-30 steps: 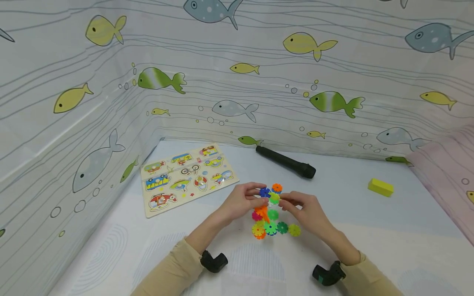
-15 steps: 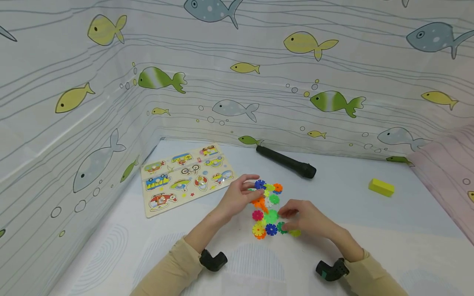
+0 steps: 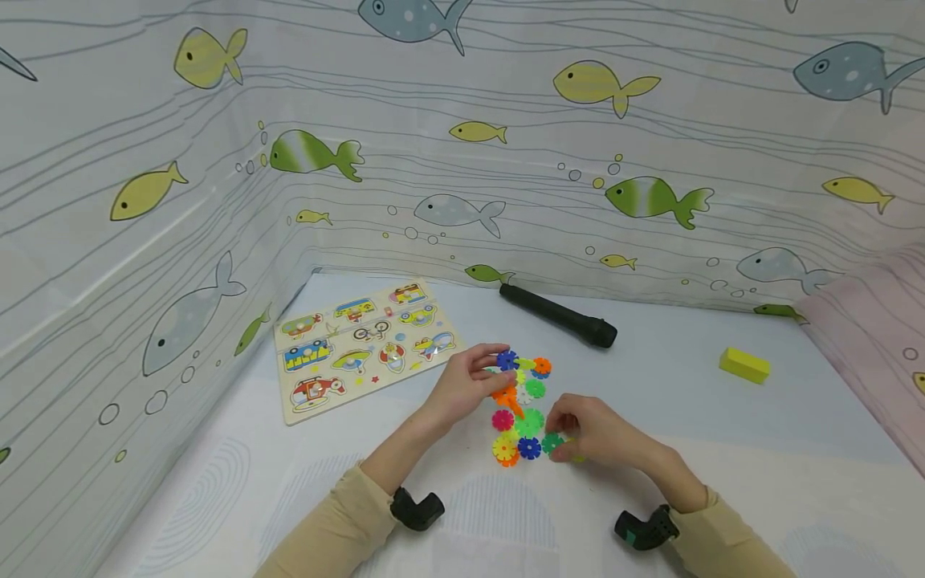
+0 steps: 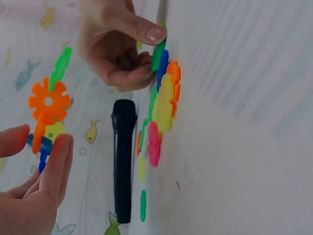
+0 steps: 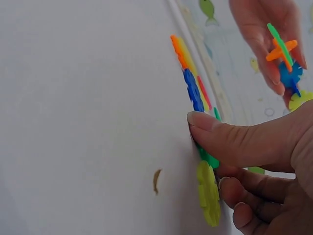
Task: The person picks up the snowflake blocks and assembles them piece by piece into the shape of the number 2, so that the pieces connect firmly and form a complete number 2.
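Left hand (image 3: 473, 381), grip closed around a small joined cluster of orange, blue and green plastic snowflake discs (image 4: 47, 115), raised above the white padded counter (image 3: 723, 449); right hand (image 3: 588, 433), thumb and fingers pinching a dark green plastic snowflake disc (image 3: 552, 442) flat on the counter at the near edge of the loose multicoloured disc pile (image 3: 522, 417). Likely trouble: thin, flat disc slipping from the pinch, or neighbouring blue and yellow-green discs dragged along and scattered. Also a risk: shallow slots in the raised cluster letting a piece drop off under a loosened or tilted grip.
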`<control>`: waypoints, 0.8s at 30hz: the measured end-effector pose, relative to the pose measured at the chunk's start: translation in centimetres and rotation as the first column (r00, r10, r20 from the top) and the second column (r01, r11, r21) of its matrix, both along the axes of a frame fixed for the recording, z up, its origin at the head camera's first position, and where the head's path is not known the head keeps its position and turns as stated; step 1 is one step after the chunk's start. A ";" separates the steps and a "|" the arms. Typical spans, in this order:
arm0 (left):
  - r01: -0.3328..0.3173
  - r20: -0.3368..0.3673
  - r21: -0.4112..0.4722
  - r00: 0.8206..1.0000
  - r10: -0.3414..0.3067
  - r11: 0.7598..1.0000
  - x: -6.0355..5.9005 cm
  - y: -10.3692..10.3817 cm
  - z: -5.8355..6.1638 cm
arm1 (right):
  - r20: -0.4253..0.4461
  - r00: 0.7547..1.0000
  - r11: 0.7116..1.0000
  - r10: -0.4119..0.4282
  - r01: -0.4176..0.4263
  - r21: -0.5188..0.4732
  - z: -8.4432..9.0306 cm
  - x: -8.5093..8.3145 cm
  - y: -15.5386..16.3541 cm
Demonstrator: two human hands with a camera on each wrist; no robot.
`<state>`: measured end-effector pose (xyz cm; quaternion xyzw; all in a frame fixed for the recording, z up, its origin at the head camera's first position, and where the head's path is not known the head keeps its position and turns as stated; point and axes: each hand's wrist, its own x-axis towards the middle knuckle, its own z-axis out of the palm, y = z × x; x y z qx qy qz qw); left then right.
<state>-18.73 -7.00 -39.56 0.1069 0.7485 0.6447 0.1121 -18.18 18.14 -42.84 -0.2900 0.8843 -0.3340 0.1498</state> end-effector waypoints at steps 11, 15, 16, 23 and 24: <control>-0.007 0.004 0.020 1.000 0.006 1.000 0.1 0.1 0.1 | 0.006 0.999 0.999 -0.033 0.033 -0.013 0.1 0.2 -0.4; -0.003 0.005 0.016 1.000 0.003 1.000 0.2 0.0 0.1 | -0.012 0.998 0.998 -0.064 0.064 -0.028 0.1 0.2 -0.5; -0.001 0.005 0.012 1.000 0.001 1.000 0.2 0.0 0.1 | -0.018 0.997 0.997 -0.073 0.072 -0.037 0.1 0.2 -0.5; 0.008 0.006 -0.009 1.000 -0.008 1.000 0.2 0.1 0.0 | -0.051 0.976 0.971 -0.210 0.203 -0.129 0.7 0.6 -0.7; 0.009 0.009 -0.010 1.000 -0.009 1.000 0.2 0.1 0.0 | -0.044 0.972 0.963 -0.231 0.223 -0.149 0.9 0.6 -0.7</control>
